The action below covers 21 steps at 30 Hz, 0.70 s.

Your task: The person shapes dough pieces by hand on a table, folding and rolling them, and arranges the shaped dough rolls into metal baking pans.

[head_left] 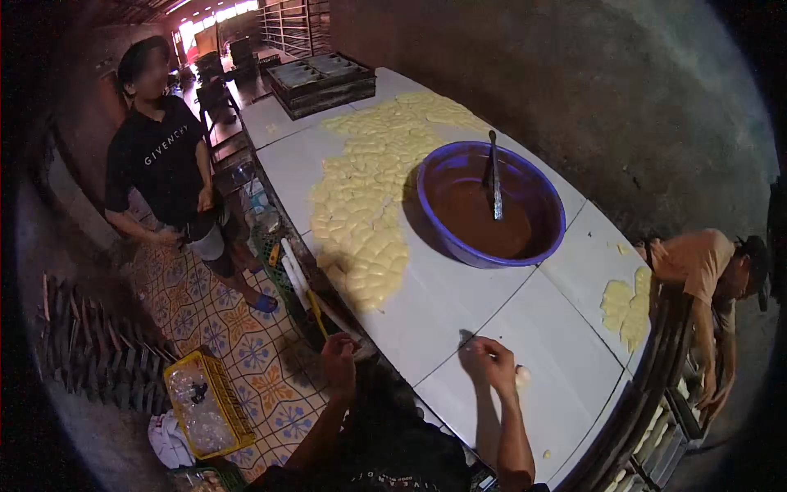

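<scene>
On tiled table (566,394), purple basin (479,256) beside dough (361,221), pale lump (523,376) near right fingers (493,346), left fingers (340,343) by yellow strip (316,313), grips unclear.

From the wearer's head, the left of two side-by-side fisheye cameras faces down and forward over the left hand (338,354) and right hand (495,367), both close below it. Its view runs along the white tiled worktop (566,361) beyond the hands to a far slatted rack (283,30), and drops to the patterned floor (254,385) left of the left hand.
</scene>
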Each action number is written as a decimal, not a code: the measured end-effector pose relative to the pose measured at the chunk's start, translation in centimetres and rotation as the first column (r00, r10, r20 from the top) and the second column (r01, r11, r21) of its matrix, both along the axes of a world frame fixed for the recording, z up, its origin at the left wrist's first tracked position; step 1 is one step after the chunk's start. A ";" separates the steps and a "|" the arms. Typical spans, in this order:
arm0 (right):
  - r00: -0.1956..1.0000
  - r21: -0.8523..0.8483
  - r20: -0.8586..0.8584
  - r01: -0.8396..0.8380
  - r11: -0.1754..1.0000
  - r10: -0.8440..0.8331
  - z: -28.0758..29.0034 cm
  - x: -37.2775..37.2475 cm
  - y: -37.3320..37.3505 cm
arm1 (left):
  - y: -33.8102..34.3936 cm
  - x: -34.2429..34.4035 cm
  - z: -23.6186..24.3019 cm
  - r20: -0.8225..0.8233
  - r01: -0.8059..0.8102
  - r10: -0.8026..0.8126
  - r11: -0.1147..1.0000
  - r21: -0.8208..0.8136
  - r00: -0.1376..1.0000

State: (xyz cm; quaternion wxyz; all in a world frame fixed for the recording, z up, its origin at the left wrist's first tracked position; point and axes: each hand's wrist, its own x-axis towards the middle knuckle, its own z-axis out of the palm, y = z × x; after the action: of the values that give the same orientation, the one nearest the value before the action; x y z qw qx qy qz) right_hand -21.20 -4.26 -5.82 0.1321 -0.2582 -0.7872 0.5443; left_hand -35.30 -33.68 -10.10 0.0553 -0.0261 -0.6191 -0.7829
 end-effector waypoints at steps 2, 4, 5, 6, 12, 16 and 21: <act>0.984 -0.067 -0.082 -0.166 0.984 0.160 -1.8 -4.9 -2.5 | 0.2 -1.9 -0.6 -0.091 0.006 -0.011 0.998 -0.055 0.996; 0.971 -0.147 -0.168 -0.196 0.970 0.170 -2.2 -10.9 -5.7 | 0.7 -3.6 0.4 -0.084 -0.054 0.022 0.914 -0.402 0.996; 0.962 -0.157 -0.243 -0.167 0.973 0.126 -4.0 -13.6 -5.7 | 2.1 -4.6 1.2 -0.084 -0.028 -0.005 0.921 -0.389 0.996; 0.973 -0.083 -0.225 -0.076 0.994 0.056 -4.6 -16.1 -6.4 | 3.0 -5.7 2.1 -0.291 -0.124 -0.044 0.836 -0.534 0.956; 0.980 0.375 0.100 0.122 0.919 -0.170 -3.6 -26.2 -10.8 | 5.6 -10.2 1.7 -0.279 -0.118 -0.415 0.372 -0.921 0.866; 0.957 -0.245 -0.250 0.083 0.966 -0.146 -7.0 -22.9 -7.5 | 6.6 -10.7 -0.4 -0.280 -0.108 -0.432 0.381 -0.918 0.857; 0.866 -0.525 -0.400 0.050 0.850 -0.298 4.4 -14.3 -8.3 | 5.5 -11.5 0.1 -0.260 -0.086 -0.424 0.387 -0.918 0.868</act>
State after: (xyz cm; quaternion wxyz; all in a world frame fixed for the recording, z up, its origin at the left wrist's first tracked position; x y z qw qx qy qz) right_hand -35.50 -12.59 -1.40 0.2970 -0.2171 -0.5366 0.7594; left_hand -46.85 -28.17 -9.96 0.0922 -0.2999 -0.9044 -0.2890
